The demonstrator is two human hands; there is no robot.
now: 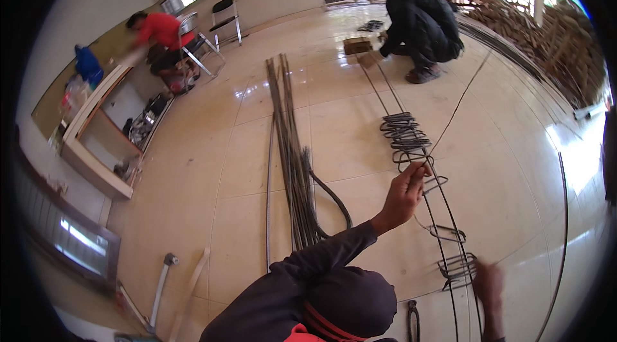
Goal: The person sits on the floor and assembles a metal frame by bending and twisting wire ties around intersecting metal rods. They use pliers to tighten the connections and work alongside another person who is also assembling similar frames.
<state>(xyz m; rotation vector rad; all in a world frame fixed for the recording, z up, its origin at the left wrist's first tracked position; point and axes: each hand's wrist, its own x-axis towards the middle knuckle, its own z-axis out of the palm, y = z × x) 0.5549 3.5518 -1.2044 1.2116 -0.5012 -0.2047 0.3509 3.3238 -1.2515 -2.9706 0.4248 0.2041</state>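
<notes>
Left hand (403, 195), one: right of centre; fingers drawn together at the bars, exact hold unclear. Right hand (490, 285), one: lower right, blurred; grip cannot be told. Long steel bars (447, 199), two: parallel, running between the hands. Wire stirrups (457, 270): lower stack beside right hand; dense cluster beyond left, uncountable. Pincers (412, 310), one: bottom edge. Hammer (159, 288), one: lower left.

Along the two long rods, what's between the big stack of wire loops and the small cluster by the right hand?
An upper loop and a lower loop, spaced apart; the left hand is by the upper one. Head view.
</notes>
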